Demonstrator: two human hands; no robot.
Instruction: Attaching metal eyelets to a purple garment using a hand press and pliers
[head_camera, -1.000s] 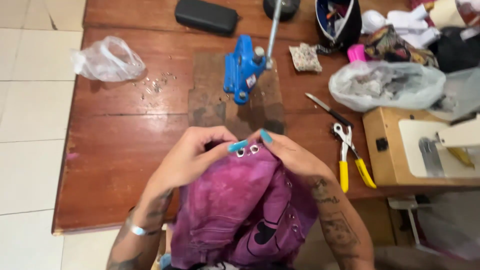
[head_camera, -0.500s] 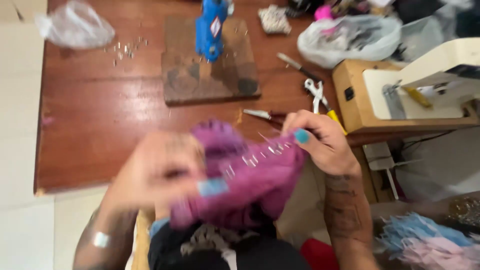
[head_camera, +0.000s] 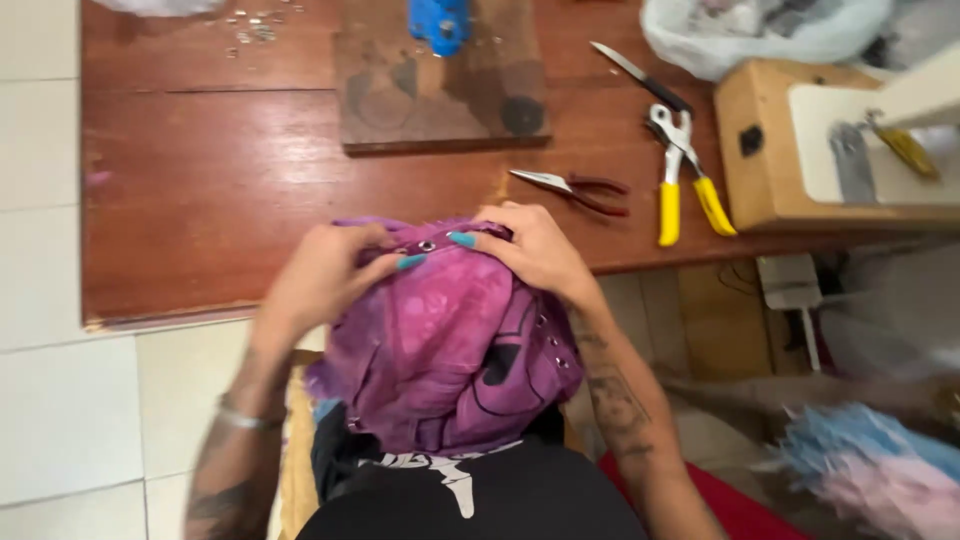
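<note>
Fabric, purple and tie-dyed (head_camera: 450, 350), lay bunched over my lap at the wooden table's (head_camera: 250, 180) near edge; I judged it light, limp and easily creased. My left hand (head_camera: 320, 275) and right hand (head_camera: 535, 250) each pinched the eyelet-studded hem (head_camera: 430, 245), the firmest place to grip. Pliers (head_camera: 575, 188) lay just beyond.

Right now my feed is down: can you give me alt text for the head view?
Both hands, left hand and right hand, grip a bunched purple garment with metal eyelets at the near edge of a wooden table. Beyond it lie red-handled pliers, yellow-handled pliers and a wooden board under a blue tool.
</note>
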